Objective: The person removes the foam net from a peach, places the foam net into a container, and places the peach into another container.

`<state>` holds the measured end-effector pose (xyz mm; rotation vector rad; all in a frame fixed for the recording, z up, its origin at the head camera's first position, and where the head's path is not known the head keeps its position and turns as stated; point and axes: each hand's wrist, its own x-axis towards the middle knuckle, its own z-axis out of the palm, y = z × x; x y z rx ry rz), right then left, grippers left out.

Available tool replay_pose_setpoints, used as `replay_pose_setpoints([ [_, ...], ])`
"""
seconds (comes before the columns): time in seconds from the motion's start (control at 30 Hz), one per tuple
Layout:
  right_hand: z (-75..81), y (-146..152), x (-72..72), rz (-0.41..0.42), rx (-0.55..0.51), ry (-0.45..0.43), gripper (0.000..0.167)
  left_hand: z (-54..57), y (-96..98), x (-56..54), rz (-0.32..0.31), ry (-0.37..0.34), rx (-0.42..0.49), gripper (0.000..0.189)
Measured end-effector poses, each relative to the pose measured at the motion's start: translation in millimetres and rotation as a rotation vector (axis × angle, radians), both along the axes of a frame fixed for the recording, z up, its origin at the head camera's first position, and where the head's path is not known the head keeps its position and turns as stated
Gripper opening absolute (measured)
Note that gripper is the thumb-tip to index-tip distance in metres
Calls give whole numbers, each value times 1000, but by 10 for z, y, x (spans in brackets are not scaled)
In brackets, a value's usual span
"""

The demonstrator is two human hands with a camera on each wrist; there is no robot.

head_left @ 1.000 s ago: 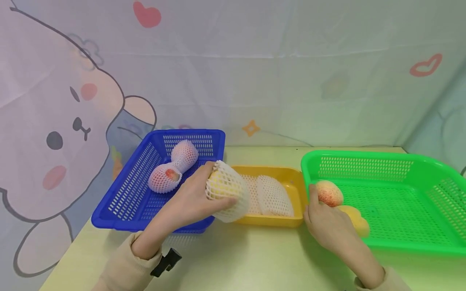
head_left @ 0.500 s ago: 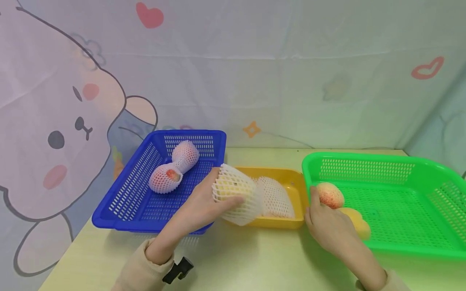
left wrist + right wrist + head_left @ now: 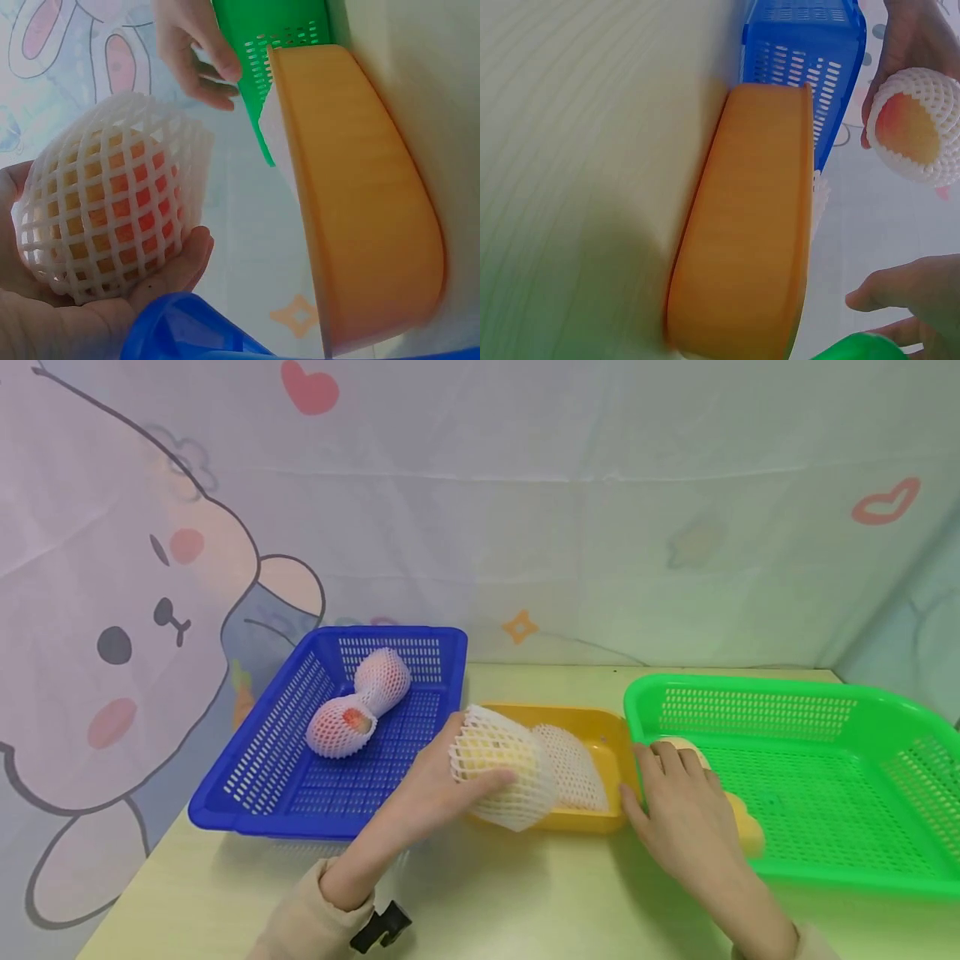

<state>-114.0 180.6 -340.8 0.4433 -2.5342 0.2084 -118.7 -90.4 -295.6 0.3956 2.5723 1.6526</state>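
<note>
My left hand holds a yellow and red fruit in a white foam net above the yellow tray's left part. In the left wrist view, fingers and thumb wrap the netted fruit from below and the side. The right wrist view shows bare yellow-red skin at one open end of the net. My right hand lies over the green basket's left rim, fingers loosely bent and the thumb apart. It partly hides a pale round fruit and a yellow fruit in that basket.
The blue basket at left contains two netted pink-red fruits. White foam nets lie in the yellow tray between the baskets. At right stands the green basket. A printed cloth hangs behind.
My left hand has moved right with the netted fruit, farther over the yellow tray. My right hand has shifted up slightly and spread its fingers, covering more of the round fruit.
</note>
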Motion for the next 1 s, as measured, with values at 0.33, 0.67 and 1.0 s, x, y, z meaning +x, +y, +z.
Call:
replay_pose_setpoints([
  [0.33, 125, -193, 151, 109, -128, -37, 7, -56, 83, 44, -13, 29, 87, 74],
  [0.67, 111, -330, 272, 213, -245, 7, 23, -136, 156, 58, -38, 0, 216, 66],
  [1.0, 172, -349, 307, 288, -466, -52, 26, -149, 209, 88, -37, -31, 264, 68],
])
